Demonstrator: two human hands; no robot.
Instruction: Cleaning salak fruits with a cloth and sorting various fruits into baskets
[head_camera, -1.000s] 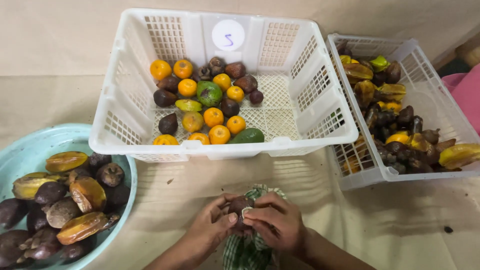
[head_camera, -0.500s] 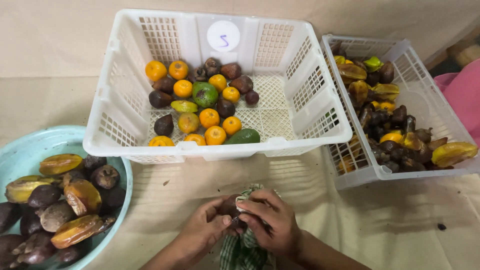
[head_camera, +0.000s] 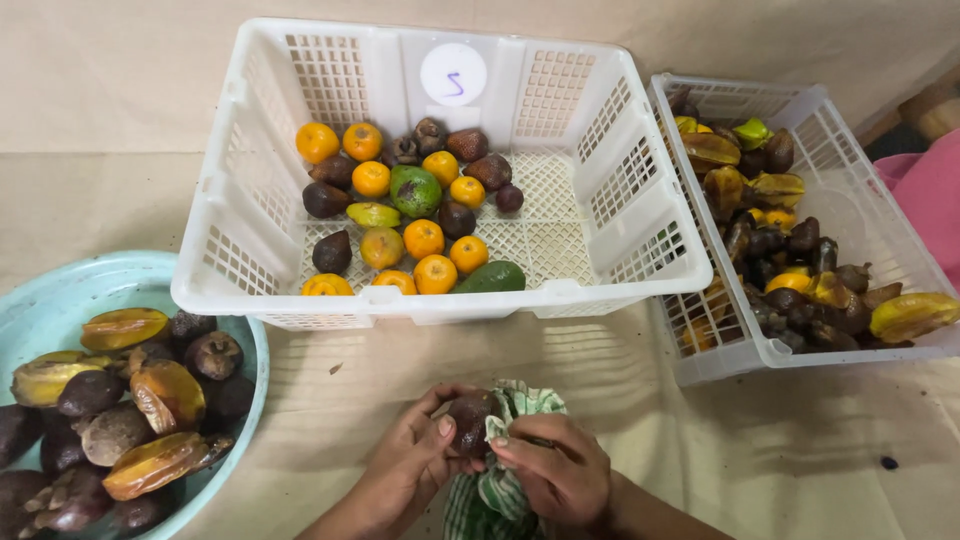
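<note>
While a dark brown fruit (head_camera: 470, 420) was gripped by the curled left hand (head_camera: 405, 470), a green checked cloth (head_camera: 505, 480) was pinched against it by the right hand (head_camera: 555, 470), just below the white basket (head_camera: 440, 300).

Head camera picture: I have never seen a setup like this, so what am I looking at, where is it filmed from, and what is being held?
There is no machine here. A person wears one camera on the head, looking down at their own two bare hands.

The left hand holds a dark brown fruit. The right hand presses a green checked cloth against it.

On the beige covered surface stands a white slotted basket holding orange, green and dark fruit. To its right is a second white basket of dark and yellow fruit. At the left, a light blue tub holds dark fruit and yellow-brown ribbed pieces.

A pink fabric shows at the right edge.
</note>
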